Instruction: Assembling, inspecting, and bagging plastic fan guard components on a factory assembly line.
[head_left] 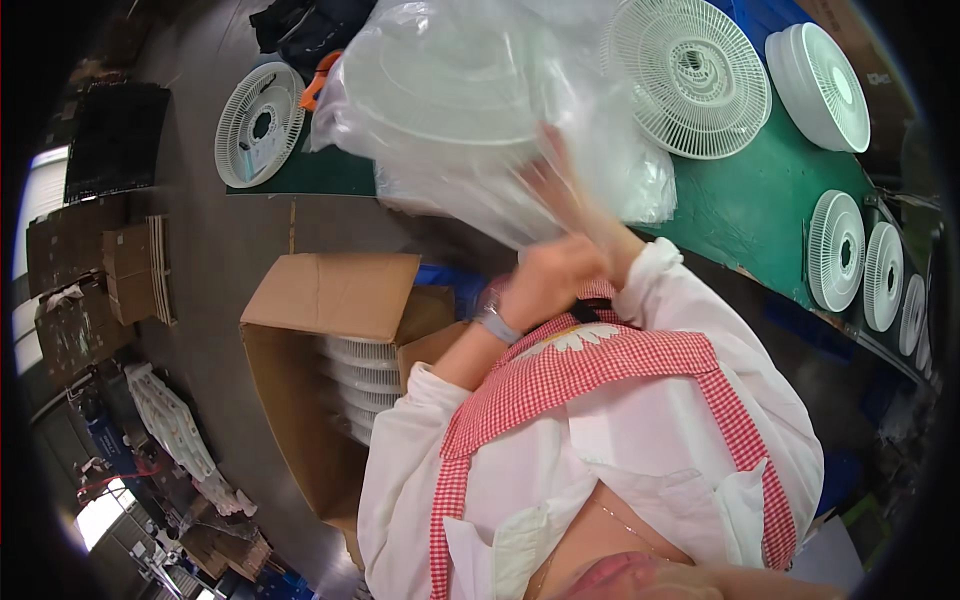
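A clear plastic bag (450, 180) lies over the table's edge in front of me, with a round white fan guard (440, 90) showing through it. My left hand (560, 270), a watch on its wrist, is closed at the bag's near edge, gathering the film. Just beyond it, my right hand (560, 185) reaches up against the bag. Motion and film smear its fingers, so their grip does not show. Right of the bag, another white fan guard (695, 80) with thin radial ribs lies on the plastic.
White fan guards (820, 85) are stacked at the far right of the green table (740, 210); others (838, 250) stand along its right edge. A guard (258, 125) lies at the table's left end. An open cardboard box (330, 290) beside me holds stacked white guards (362, 385).
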